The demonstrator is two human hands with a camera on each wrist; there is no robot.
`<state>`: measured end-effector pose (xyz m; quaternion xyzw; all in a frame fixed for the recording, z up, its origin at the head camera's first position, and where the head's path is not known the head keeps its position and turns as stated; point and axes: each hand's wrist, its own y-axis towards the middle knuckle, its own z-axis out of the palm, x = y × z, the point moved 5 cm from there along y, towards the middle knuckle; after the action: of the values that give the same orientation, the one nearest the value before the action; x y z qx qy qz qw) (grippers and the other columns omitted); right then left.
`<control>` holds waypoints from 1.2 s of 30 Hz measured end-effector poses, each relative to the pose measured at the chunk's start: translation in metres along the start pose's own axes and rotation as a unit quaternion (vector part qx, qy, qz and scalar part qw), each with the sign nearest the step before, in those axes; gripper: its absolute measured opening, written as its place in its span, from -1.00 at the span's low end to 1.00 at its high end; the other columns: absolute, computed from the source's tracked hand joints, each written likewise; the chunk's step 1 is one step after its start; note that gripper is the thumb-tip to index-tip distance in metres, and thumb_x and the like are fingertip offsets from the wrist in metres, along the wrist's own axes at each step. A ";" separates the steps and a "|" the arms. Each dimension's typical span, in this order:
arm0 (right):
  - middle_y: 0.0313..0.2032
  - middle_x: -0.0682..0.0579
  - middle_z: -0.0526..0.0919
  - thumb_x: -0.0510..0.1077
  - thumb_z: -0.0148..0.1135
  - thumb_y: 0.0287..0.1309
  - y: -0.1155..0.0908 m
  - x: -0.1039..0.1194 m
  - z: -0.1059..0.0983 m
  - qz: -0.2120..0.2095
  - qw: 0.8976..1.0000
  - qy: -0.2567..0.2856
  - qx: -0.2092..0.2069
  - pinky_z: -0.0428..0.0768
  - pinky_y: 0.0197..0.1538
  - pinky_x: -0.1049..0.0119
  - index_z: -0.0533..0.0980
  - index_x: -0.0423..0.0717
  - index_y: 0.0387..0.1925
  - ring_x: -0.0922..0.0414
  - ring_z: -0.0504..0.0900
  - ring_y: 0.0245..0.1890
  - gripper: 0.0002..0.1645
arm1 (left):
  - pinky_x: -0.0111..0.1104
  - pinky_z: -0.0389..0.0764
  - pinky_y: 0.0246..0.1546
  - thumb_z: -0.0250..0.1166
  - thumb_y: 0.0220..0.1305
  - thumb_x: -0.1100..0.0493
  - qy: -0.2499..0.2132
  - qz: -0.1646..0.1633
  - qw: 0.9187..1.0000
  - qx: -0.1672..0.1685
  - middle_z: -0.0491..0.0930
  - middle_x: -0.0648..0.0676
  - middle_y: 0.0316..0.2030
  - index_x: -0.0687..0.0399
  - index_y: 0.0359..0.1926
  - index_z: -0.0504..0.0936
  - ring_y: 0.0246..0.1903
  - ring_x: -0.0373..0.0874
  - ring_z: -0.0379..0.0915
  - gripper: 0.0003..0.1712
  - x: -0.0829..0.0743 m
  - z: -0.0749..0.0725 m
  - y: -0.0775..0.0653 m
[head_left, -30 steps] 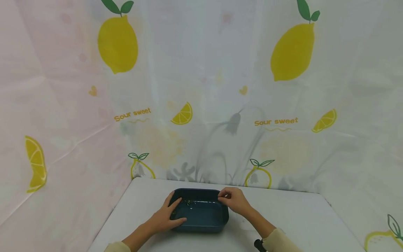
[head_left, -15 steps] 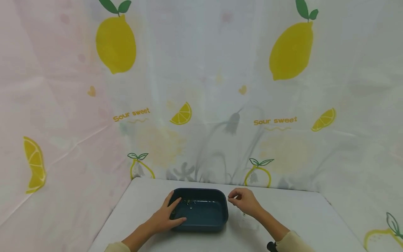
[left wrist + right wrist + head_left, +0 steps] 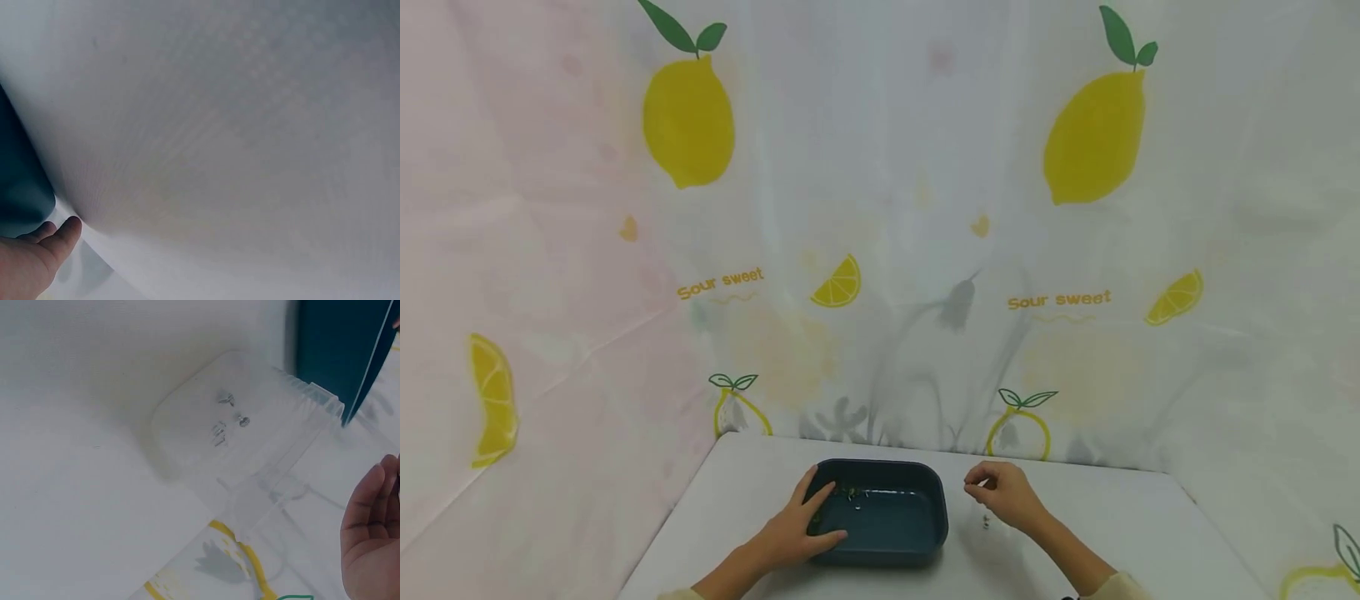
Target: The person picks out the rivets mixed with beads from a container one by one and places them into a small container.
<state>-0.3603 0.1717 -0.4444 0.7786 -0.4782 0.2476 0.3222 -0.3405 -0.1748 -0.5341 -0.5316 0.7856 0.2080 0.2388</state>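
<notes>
A dark blue rectangular tray (image 3: 887,557) stands on the white table, with several tiny pieces (image 3: 853,493) at its far left inside. My left hand (image 3: 790,527) rests over the tray's left side, fingers spread and fairly straight. In the left wrist view its fingers (image 3: 62,240) lie by the tray's outer wall (image 3: 22,187). To the right of the tray, my right hand (image 3: 1009,497) pinches a small dark piece too tiny to identify. Below that hand, a clear plastic box (image 3: 262,434) holds several small silvery screws (image 3: 242,420).
The white table (image 3: 1097,533) ends at a hanging cloth (image 3: 887,350) printed with lemons, which rises behind and on both sides. In the right wrist view the clear box stands close to the tray's wall (image 3: 331,356).
My right hand has moved right, from the tray's right rim to above the clear box, thumb and fingertips kept together. The left hand stays on the tray.
</notes>
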 end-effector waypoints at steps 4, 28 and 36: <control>-0.39 0.02 0.72 -0.26 0.38 0.14 -0.005 -0.005 -0.002 0.002 1.000 -0.005 -0.006 0.58 -0.45 0.41 0.65 -0.18 -0.35 0.34 0.60 -0.52 -0.95 | 0.16 0.56 -0.12 0.23 0.16 -0.46 0.002 0.003 1.000 -0.003 -0.26 0.26 0.56 0.00 0.50 0.21 0.12 0.26 0.49 0.05 0.002 0.003 -0.001; -0.38 0.03 0.73 -0.26 0.37 0.14 -0.014 -0.018 -0.016 0.025 0.999 -0.021 -0.017 0.56 -0.45 0.41 0.65 -0.16 -0.35 0.33 0.60 -0.51 -0.96 | 0.20 0.54 -0.07 0.23 0.14 -0.48 0.007 -0.010 1.000 0.008 -0.24 0.25 0.56 -0.01 0.51 0.20 0.16 0.29 0.45 0.07 -0.001 0.003 -0.002; -0.40 -0.02 0.73 -0.24 0.38 0.15 -0.016 -0.018 -0.020 0.029 1.000 -0.003 -0.012 0.56 -0.46 0.41 0.65 -0.20 -0.34 0.31 0.60 -0.52 -0.92 | 0.20 0.54 -0.09 0.25 0.14 -0.46 0.007 -0.010 1.000 0.007 -0.25 0.25 0.56 -0.01 0.50 0.21 0.14 0.28 0.47 0.06 -0.001 0.003 -0.001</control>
<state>-0.3548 0.2026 -0.4477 0.7612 -0.5045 0.2486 0.3229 -0.3388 -0.1729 -0.5362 -0.5395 0.7831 0.1965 0.2387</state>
